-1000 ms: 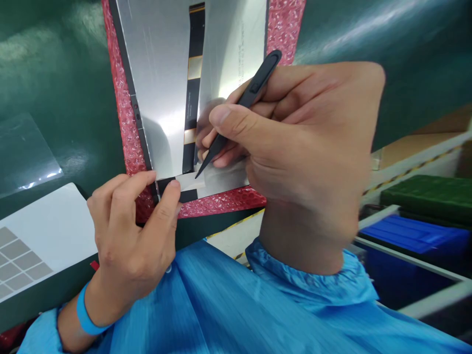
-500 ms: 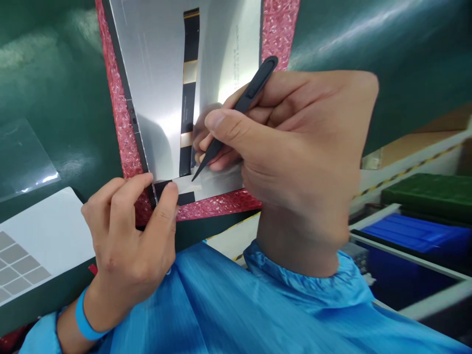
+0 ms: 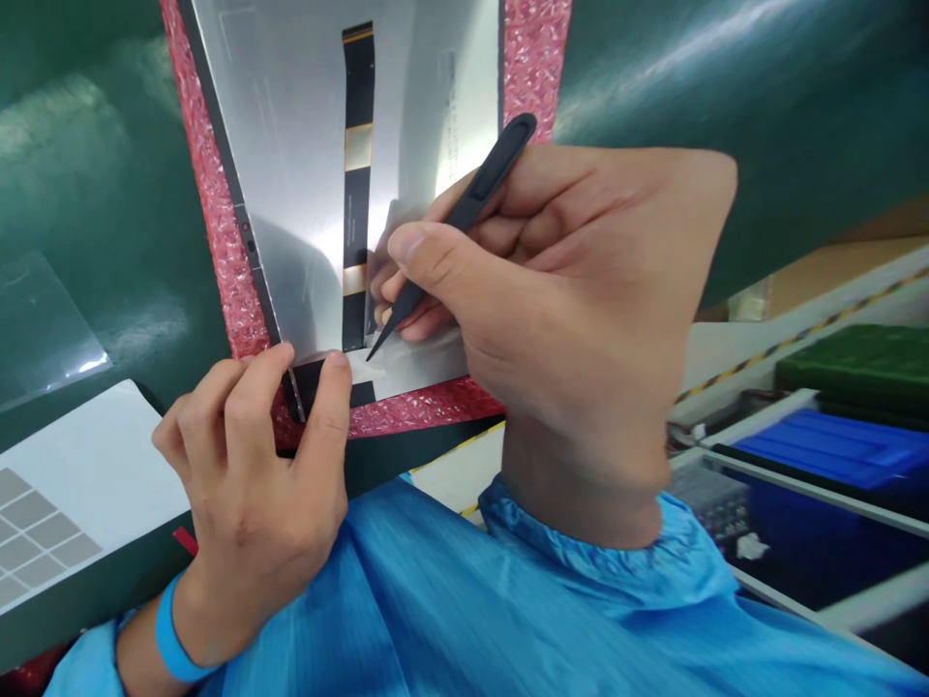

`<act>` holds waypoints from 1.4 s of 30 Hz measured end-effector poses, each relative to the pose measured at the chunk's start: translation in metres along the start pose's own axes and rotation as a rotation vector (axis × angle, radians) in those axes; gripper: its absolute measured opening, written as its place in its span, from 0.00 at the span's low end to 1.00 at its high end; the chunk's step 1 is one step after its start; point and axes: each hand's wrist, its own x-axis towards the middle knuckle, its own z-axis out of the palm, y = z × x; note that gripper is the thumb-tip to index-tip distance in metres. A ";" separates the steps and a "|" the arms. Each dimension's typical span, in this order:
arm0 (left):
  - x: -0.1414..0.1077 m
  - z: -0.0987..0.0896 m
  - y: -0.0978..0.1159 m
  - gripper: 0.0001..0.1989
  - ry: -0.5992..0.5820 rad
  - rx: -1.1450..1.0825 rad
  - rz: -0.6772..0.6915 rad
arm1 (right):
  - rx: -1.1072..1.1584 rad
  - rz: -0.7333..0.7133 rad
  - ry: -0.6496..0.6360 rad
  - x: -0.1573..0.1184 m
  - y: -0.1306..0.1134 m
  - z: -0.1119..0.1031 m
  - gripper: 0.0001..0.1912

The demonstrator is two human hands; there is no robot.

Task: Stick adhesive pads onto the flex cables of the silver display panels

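Note:
A silvery display panel (image 3: 290,174) lies on pink bubble wrap (image 3: 533,68), a black ribbon cable (image 3: 358,208) running down its back. My right hand (image 3: 581,281) grips black tweezers (image 3: 475,194) like a pen. Their point is down at a pale, shiny strip (image 3: 406,373) along the panel's near edge, just right of the cable's lower end. Whether the point touches the strip I cannot tell. My left hand (image 3: 254,474) holds the panel's near left corner, with fingertips at the side edge and the thumb on the black part of the strip.
To the left on the green table (image 3: 94,194) lie a clear plastic sheet (image 3: 47,329) and a white card with grey squares (image 3: 94,455). At lower right, beyond the table, are a blue crate (image 3: 834,450), a green stack (image 3: 856,373) and pale rails (image 3: 827,494).
The panel and right hand appear slightly farther left in view, with the background shifted too. The tweezers' point stays by the strip near the cable's end. Both hands keep their hold.

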 end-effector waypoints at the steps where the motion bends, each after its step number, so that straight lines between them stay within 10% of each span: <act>1: 0.000 0.000 0.000 0.23 0.000 0.012 0.008 | -0.010 -0.013 0.004 0.000 0.000 0.000 0.11; 14: -0.002 0.015 0.015 0.24 -0.059 0.088 0.085 | 0.225 -0.009 0.136 -0.001 0.014 -0.009 0.12; 25: -0.008 -0.013 -0.008 0.22 -0.008 0.041 -0.194 | 0.423 0.047 0.142 0.007 0.032 0.002 0.06; 32: 0.063 -0.024 -0.007 0.35 -0.130 -0.502 -0.759 | 0.578 0.062 0.127 0.009 0.029 0.006 0.09; 42: 0.085 -0.031 -0.055 0.14 -0.177 -1.132 -0.778 | 0.725 0.186 0.024 0.009 0.032 0.001 0.17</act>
